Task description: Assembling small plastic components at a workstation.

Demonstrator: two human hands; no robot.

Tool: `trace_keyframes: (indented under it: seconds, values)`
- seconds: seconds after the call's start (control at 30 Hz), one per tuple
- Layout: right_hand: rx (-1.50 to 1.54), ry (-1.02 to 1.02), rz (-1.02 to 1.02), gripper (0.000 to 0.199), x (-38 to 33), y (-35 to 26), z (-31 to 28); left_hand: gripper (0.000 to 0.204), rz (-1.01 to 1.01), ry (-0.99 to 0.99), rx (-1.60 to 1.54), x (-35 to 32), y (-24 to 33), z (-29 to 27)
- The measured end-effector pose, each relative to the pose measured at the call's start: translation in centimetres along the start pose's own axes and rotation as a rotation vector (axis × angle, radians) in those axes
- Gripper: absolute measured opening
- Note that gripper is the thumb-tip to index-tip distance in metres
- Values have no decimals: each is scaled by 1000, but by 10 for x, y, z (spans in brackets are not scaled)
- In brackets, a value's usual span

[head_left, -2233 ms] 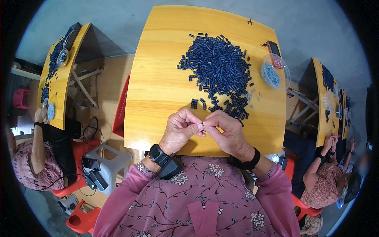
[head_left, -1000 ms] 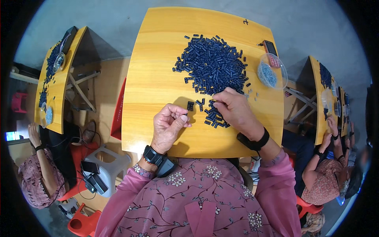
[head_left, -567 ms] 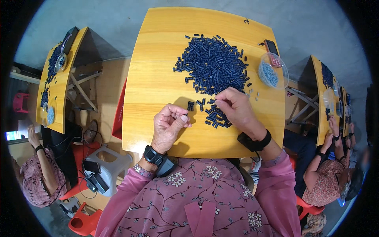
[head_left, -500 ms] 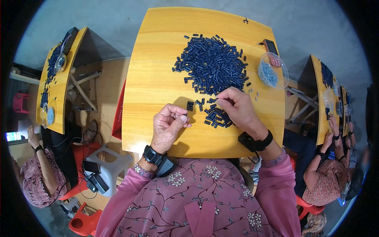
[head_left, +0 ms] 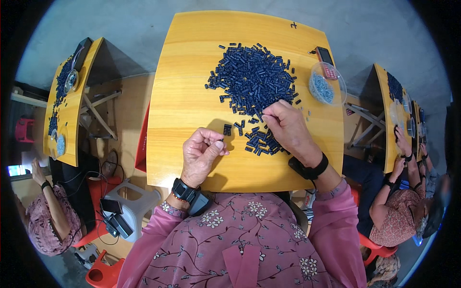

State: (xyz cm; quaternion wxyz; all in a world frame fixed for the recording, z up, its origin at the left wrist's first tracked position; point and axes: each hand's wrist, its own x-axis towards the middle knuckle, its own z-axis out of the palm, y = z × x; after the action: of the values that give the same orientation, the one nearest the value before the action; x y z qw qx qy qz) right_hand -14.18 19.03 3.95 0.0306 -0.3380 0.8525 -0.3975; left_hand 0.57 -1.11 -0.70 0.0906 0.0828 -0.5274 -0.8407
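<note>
Hundreds of small dark blue plastic pieces (head_left: 252,77) lie heaped on the far middle of my yellow wooden table (head_left: 187,96), far enough off to leave bare wood near me for working. A thinner scatter of the same pieces (head_left: 259,141) sits nearer, just under my right hand (head_left: 285,127), so single ones are easy to reach. That right hand hovers over the near edge of the heap with thumb and forefinger pinched together; I cannot tell whether a piece is already between them. My left hand (head_left: 201,153) rests on the table nearer my body, fingers curled in and closed around one tiny dark piece at the fingertips, held up where I can see it. A clear round plastic dish of pale blue bits (head_left: 325,84) stands at the far right, beside a small dark phone-like device (head_left: 325,56), out of my hands' way.
</note>
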Motion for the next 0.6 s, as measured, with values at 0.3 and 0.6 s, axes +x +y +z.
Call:
trace_keyframes:
  seconds: [0.3, 0.6]
  values:
    - [108, 199, 240, 8, -39, 16, -48, 6, -5, -11, 13, 1, 0, -1]
    - [-69, 627, 516, 17, -90, 92, -149, 9, 2, -37, 36, 2, 0, -2]
